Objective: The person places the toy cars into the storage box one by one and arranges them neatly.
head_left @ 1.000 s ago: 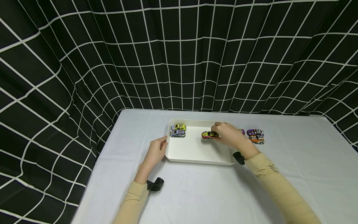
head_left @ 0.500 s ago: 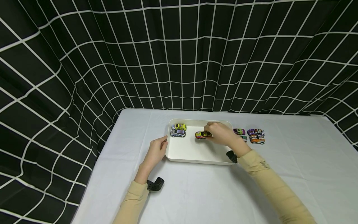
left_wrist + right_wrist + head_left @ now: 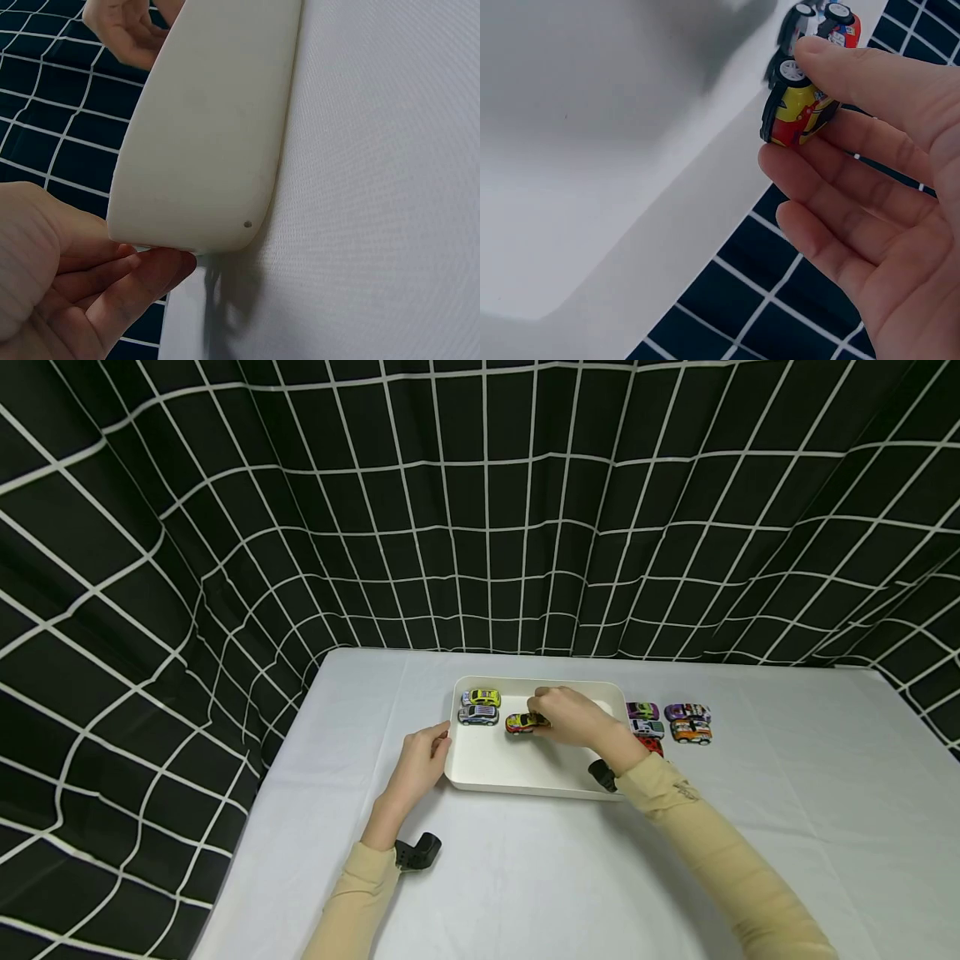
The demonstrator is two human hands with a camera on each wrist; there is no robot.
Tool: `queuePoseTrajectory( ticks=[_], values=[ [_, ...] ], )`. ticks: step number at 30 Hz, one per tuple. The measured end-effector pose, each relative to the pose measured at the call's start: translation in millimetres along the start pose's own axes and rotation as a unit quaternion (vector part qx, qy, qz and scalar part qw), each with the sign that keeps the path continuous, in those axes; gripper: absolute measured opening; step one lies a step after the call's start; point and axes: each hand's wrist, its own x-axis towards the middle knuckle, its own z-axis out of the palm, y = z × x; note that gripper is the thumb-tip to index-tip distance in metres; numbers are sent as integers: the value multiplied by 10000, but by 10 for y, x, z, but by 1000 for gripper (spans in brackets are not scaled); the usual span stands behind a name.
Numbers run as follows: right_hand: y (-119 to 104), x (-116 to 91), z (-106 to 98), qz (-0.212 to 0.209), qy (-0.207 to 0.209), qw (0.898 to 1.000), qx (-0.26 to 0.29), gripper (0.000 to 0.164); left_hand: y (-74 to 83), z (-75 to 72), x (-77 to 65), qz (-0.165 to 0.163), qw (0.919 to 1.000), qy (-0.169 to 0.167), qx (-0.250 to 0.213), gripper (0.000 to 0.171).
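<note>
Fingers (image 3: 802,172) of the leftward-stretched right hand (image 3: 568,717) pinch a red-yellow car (image 3: 519,723) over the tray (image 3: 495,764); left hand (image 3: 417,764) grips its left wall (image 3: 453,707).

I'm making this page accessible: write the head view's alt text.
A person's right hand holds a red-and-yellow toy car over a white tray with two cars at its left end. The left hand touches the tray's left side; five cars lie to its right.
</note>
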Motion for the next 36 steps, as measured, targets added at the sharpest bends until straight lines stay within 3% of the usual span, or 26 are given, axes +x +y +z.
queuePoseTrajectory(
  ticks=[36],
  values=[
    [-224,336,114,-233,-561,9981,116,20,12,-3,12,-141,9999,-56,-26,32]
  ],
)
